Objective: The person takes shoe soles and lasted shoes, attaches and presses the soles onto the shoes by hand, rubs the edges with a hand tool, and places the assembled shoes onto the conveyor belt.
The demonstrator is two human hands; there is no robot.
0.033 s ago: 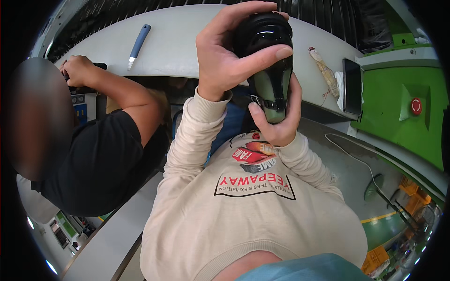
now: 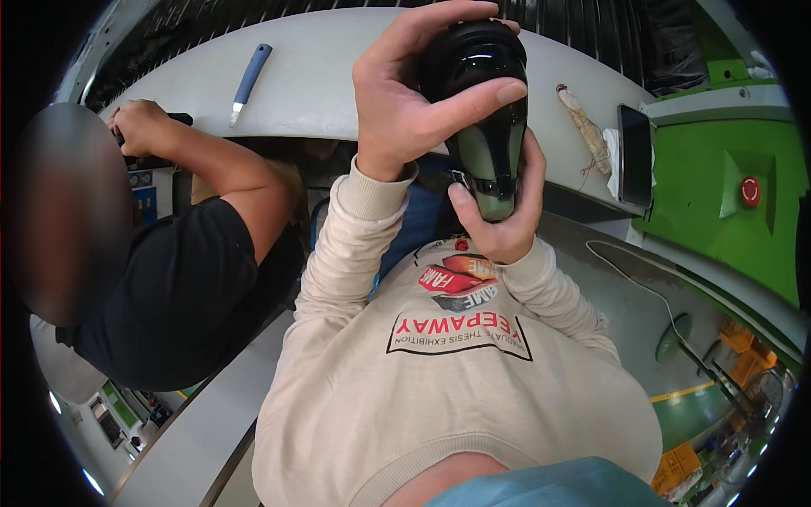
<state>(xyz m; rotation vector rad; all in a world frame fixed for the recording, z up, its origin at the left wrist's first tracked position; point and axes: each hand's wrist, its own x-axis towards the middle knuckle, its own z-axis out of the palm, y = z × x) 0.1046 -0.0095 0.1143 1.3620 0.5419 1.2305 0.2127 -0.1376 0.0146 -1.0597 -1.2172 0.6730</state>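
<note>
Head view: a pale workbench (image 2: 329,63) curves across the scene, meeting a green machine (image 2: 705,165) at right, while a co-worker in black (image 2: 190,291) leans at its left edge. Before the wearer's chest, past the bench's near edge, a glossy black shoe (image 2: 487,150) with a small buckle is raised between two hands, apparently lifted for a close look. The left hand (image 2: 410,110) wraps the upper end, thumb laid across the front, seemingly to steady it; the right hand (image 2: 514,221) cups the lower end, thumb and fingers on opposite sides, likely bearing some weight. On the bench, a dark flat slab (image 2: 635,156) rests at right, beside a tan, frayed tool (image 2: 585,133) of unclear kind; a blue-handled blade (image 2: 253,78) lies at left, perhaps kept within reach. A red button (image 2: 749,192) marks the machine.
</note>
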